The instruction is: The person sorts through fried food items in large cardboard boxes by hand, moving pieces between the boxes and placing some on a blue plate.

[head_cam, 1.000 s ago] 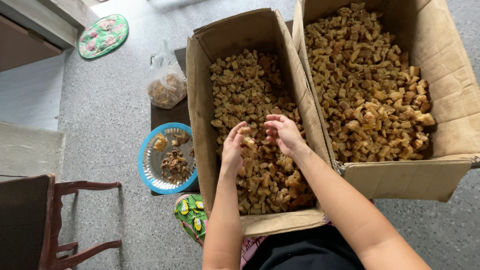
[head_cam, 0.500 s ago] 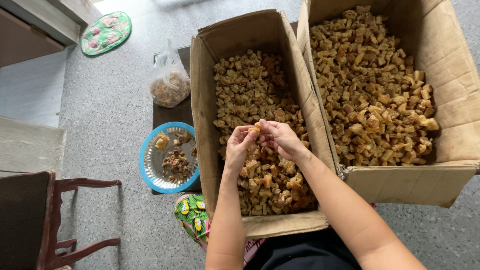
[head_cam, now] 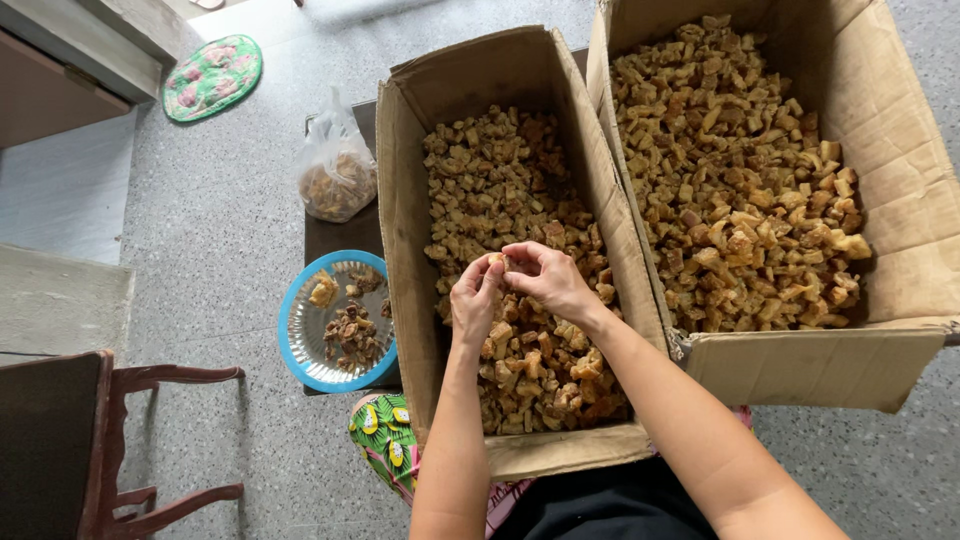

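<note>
A speckled grey stone floor [head_cam: 210,200] lies open to the left of the work, with bare room between a dark wooden chair [head_cam: 90,440] at the lower left and a round green patterned mat [head_cam: 212,77] at the upper left. Two tall brown cardboard boxes stand side by side, walls touching: the larger right-hand cardboard box [head_cam: 900,200] and the narrower left-hand cardboard box [head_cam: 400,220], both heaped with small golden-brown, rough-edged fried chunks [head_cam: 500,170]. Left of the narrower box, a clear plastic bag of the same chunks [head_cam: 337,175] and a round blue-rimmed metal plate [head_cam: 296,330] holding a few darker scraps sit on a dark low board [head_cam: 335,238].

Over the middle of the narrower box, the left hand [head_cam: 474,303] and right hand [head_cam: 548,280] meet fingertip to fingertip, fingers curled in and pinching one small tan chunk [head_cam: 497,262] between them, just above the heap.

Compared with a second ago, the hands have drawn together from slightly apart and lifted a little off the pile; boxes, plate and bag have not shifted.
</note>
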